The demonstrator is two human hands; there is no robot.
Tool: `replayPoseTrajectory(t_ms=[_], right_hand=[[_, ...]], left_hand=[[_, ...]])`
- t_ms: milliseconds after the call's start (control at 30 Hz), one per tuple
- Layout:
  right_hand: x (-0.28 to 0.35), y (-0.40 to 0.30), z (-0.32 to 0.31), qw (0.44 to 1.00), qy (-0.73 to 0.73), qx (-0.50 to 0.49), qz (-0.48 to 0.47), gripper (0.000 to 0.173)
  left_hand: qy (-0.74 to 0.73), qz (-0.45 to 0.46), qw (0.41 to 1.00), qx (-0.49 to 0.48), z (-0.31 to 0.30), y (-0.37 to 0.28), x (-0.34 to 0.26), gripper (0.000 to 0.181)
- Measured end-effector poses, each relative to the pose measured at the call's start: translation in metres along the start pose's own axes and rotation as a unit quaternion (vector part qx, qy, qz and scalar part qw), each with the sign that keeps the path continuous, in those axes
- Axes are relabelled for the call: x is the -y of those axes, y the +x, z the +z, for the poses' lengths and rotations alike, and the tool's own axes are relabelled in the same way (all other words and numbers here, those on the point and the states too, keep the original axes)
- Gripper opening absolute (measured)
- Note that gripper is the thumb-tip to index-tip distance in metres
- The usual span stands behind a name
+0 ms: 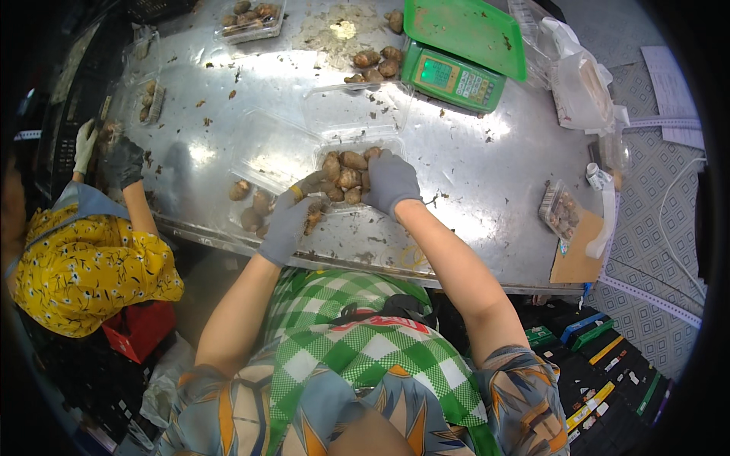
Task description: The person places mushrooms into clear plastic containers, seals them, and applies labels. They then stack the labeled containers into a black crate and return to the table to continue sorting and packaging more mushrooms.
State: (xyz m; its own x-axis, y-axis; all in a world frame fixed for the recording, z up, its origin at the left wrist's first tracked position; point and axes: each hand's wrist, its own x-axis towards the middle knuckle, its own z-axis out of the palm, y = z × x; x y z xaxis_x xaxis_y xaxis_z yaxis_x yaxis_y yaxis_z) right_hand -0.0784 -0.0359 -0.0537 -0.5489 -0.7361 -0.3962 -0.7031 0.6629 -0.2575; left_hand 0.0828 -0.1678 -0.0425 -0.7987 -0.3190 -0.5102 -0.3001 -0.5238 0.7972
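Observation:
Small brown taro corms [349, 178] are heaped in a clear plastic clamshell box [402, 149], whose transparent lid [358, 112] lies folded back on the far side. My left hand [282, 219], in a grey glove with soiled fingertips, touches the heap from the left. A yellow band shows on one of its fingers. My right hand [394, 181], also grey-gloved, curls over the heap's right side; its fingertips are partly hidden. Close to my left hand, more loose corms [251, 219] lie under or in another clear plastic lid or box [271, 149].
A green digital scale [456, 77] with a green tray stands at the far right, beside loose corms [376, 62]. Filled clamshells [251, 23] sit around the metal table [188, 114]. White plastic bags [582, 85] hang over the right side. At left works another person in yellow [94, 262].

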Motion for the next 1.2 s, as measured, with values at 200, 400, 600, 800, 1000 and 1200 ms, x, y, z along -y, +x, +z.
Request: replayPoseTrajectory(t_ms=[200,400,600,800,1000,1200], right_hand=[[-0.013,-0.027,-0.001,0.777,0.623,0.085,0.036,0.043],[0.014,-0.054,-0.011,0.635,0.762,0.096,0.081,0.038],[0.011,-0.065,-0.036,0.733,0.672,0.103,-0.016,0.031],[0.023,-0.064,-0.01,0.81,0.583,-0.047,-0.035,0.024],[0.016,-0.059,0.017,0.843,0.526,-0.103,0.046,0.021],[0.007,-0.076,-0.007,0.65,0.734,0.139,0.139,0.024]], left_hand=[[0.045,0.029,0.995,0.086,0.017,-0.003,-0.01,0.048],[0.205,0.124,0.961,0.135,0.018,0.003,-0.006,0.057],[0.121,0.084,0.982,0.118,0.022,-0.007,-0.008,0.053],[0.361,0.196,0.906,0.099,0.027,-0.012,-0.008,0.051],[0.522,0.315,0.792,0.033,0.041,-0.018,0.007,0.052],[0.399,0.328,0.856,0.029,0.034,-0.027,0.014,0.05]])
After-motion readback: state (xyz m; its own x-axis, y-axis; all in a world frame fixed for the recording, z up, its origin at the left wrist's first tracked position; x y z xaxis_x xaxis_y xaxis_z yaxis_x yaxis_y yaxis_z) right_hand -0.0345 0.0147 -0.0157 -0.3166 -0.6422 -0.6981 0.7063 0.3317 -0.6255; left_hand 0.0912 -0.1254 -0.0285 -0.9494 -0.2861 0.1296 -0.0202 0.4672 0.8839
